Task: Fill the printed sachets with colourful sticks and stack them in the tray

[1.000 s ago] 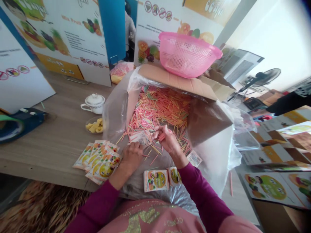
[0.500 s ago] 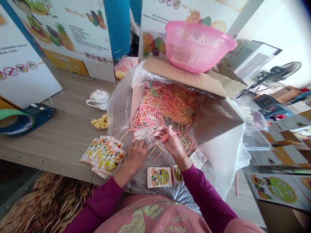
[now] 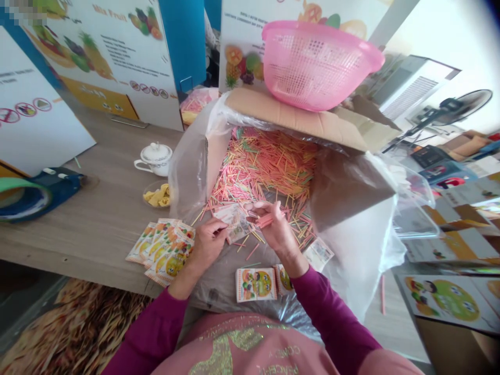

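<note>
My right hand [image 3: 278, 229] is curled around a small bundle of pink sticks [image 3: 265, 221] at the front of an open, plastic-lined carton. Its fingertips come close to a small printed packet [image 3: 234, 221], which lies back side up and slightly tilted. At that packet's left edge, the fingers of my left hand [image 3: 209, 242] are pinched together. Loose pink, yellow and green sticks [image 3: 269, 161] fill the carton behind both hands. Near my right wrist lie another packet [image 3: 318, 253] showing its back and a face-up packet [image 3: 256, 285].
Several packets [image 3: 166, 250] are fanned out on the table at left. Behind them stand a small dish of yellow pieces [image 3: 157, 196], a lidded white cup [image 3: 155, 159] and a tape dispenser [image 3: 58, 187]. A pink basket [image 3: 318, 67] rests above the carton's back flap [image 3: 292, 117].
My left hand has drawn back a little to the left, its fingers now at the packet's edge. The right hand keeps the pink sticks, its fingers slightly more spread.
</note>
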Demonstrator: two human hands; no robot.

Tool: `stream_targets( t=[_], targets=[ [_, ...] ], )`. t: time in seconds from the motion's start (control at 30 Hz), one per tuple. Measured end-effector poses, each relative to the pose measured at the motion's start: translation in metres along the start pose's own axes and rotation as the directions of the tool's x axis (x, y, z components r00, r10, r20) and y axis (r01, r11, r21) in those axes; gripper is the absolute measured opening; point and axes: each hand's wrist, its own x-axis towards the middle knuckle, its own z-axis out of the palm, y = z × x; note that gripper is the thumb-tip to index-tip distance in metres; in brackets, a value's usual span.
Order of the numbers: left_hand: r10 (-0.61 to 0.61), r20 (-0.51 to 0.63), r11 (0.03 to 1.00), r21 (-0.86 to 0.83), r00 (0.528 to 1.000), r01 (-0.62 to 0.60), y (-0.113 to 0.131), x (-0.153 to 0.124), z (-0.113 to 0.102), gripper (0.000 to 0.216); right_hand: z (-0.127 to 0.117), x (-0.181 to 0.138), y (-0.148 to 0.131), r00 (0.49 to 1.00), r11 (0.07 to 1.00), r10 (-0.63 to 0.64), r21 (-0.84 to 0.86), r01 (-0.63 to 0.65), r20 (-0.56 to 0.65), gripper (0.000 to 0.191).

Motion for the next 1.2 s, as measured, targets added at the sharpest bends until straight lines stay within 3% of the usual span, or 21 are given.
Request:
stream_targets(
  t=[0.07,0.17,0.23,0.33,0.47,0.57,0.67,0.73,0.93,1.07,1.2],
  targets=[
    [0.057,0.075,0.975,0.212,0.996,-0.072,0.008,-0.005,0.003,0.019,0.006,0.000,-0.001,0.999,1.000,-0.001,0.004,0.001,0.034,0.060],
    [0.037,0.281,0.841,0.509,0.959,-0.182,0.024,-0.013,0.011,0.023,0.011,0.000,0.002,0.998,1.000,0.017,-0.027,-0.016,0.055,0.061],
    [-0.016,0.340,0.772,0.602,0.940,-0.204,0.034,-0.015,0.016,0.028,0.010,-0.001,0.005,0.998,0.999,0.033,-0.034,-0.032,0.049,0.061],
    [-0.043,0.351,0.758,0.621,0.935,-0.198,0.036,-0.011,0.019,0.029,0.004,-0.003,0.009,0.998,0.998,0.049,-0.036,-0.048,0.033,0.061],
    [-0.011,0.211,0.881,0.465,0.977,-0.091,0.019,-0.001,0.013,0.019,-0.005,-0.006,0.012,0.999,0.998,0.045,-0.052,-0.045,-0.004,0.063],
    [-0.008,0.042,0.993,0.121,0.999,0.002,0.006,0.002,0.008,0.013,-0.008,-0.006,0.010,1.000,0.999,0.013,-0.045,-0.014,-0.019,0.061],
    [-0.033,-0.044,0.977,-0.214,0.998,0.023,0.005,0.002,0.005,0.008,-0.002,-0.005,0.004,1.000,0.999,-0.029,-0.017,0.029,-0.008,0.059],
    [-0.063,-0.072,0.940,-0.340,0.995,0.035,0.010,0.001,0.005,0.004,0.007,-0.003,-0.001,0.998,0.998,-0.056,0.007,0.056,0.030,0.059],
    [-0.125,-0.069,0.846,-0.528,0.990,0.070,0.023,0.002,0.008,0.008,0.029,0.002,0.000,0.985,0.979,-0.098,-0.163,0.121,0.140,0.070],
    [-0.081,-0.079,0.822,-0.570,0.994,0.021,0.018,0.002,0.011,0.008,0.023,0.004,0.012,0.988,0.950,-0.107,-0.280,0.135,0.114,0.068],
    [-0.114,-0.088,0.816,-0.576,0.990,0.043,0.014,0.002,0.016,0.008,0.016,0.003,0.015,0.985,0.924,-0.120,-0.350,0.157,0.126,0.070]
  ],
)
